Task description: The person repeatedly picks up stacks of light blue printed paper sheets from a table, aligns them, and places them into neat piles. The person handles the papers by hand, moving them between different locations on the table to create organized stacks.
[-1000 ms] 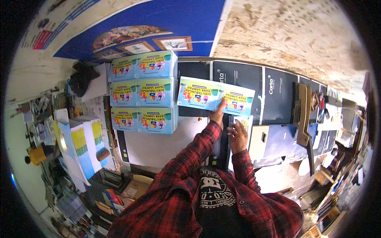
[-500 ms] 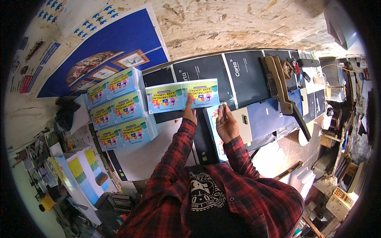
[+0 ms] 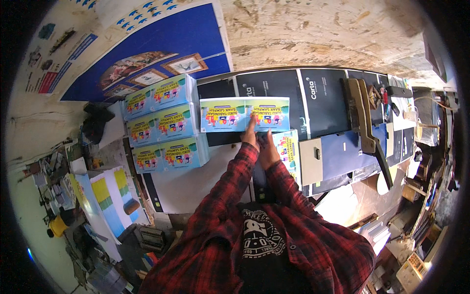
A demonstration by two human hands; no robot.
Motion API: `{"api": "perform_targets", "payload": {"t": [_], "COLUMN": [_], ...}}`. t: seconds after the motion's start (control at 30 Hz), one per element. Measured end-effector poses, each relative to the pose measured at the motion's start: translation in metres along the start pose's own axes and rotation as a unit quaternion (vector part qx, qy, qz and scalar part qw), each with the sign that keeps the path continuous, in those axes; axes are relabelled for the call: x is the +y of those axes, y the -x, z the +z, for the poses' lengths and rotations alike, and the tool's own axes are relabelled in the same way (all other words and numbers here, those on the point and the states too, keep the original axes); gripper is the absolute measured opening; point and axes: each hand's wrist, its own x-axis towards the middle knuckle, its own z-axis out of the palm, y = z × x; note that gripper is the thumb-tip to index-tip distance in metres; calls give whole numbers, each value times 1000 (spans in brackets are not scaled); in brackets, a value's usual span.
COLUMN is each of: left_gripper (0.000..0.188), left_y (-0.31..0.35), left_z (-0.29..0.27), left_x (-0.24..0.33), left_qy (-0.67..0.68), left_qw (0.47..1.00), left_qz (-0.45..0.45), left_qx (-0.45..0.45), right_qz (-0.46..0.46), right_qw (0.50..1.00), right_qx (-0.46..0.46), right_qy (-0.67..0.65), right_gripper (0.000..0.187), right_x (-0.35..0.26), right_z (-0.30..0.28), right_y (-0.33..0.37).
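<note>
A printed sheet (image 3: 223, 117) with two colourful yellow-and-blue panels lies across the dark worktop in front of me. My left hand (image 3: 250, 137) rests at its lower edge, with a stretched finger lying on the right panel. Close beside it, my right hand (image 3: 269, 151) has its fingers extended toward the same lower edge; whether they touch the paper is unclear. Partly behind my right hand and wrist, more sheets of the same print (image 3: 292, 153) lie turned sideways. To the left stand three stacks of matching printed sheets (image 3: 176, 122), side by side.
Right of the sheets lies a guillotine paper cutter with a beige base (image 3: 310, 161) and long lever arm (image 3: 361, 110). Small tools (image 3: 384, 98) lie beyond it. A large white sheet (image 3: 196, 188) covers the near left worktop. A blue poster (image 3: 147, 49) is at the far left.
My right hand has moved left from the sideways sheets to beside my left hand. My left hand still touches the printed sheet. The whole view has shifted somewhat.
</note>
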Motion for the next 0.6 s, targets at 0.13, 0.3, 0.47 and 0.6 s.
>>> {"api": "perform_targets", "payload": {"t": [0.13,0.3,0.47,0.6], "left_gripper": [62,57,53,57], "left_y": [-18,-22,-10,-5], "left_z": [-13,-11,-30,-51], "left_x": [-5,-10,16,35], "left_qy": [5,20,80,84], "left_qw": [999,997,992,996], "left_qz": [-24,22,-33,10], "left_qx": [-22,-70,-90,35], "right_qz": [-9,-26,-41,-46], "right_qw": [1000,997,993,991], "right_qx": [-3,74,101,118], "right_qy": [-27,-16,52,43], "right_gripper": [57,45,47,49], "right_x": [-3,-1,-1,-3], "right_z": [13,11,21,32], "right_y": [-24,-38,-34,-30]}}
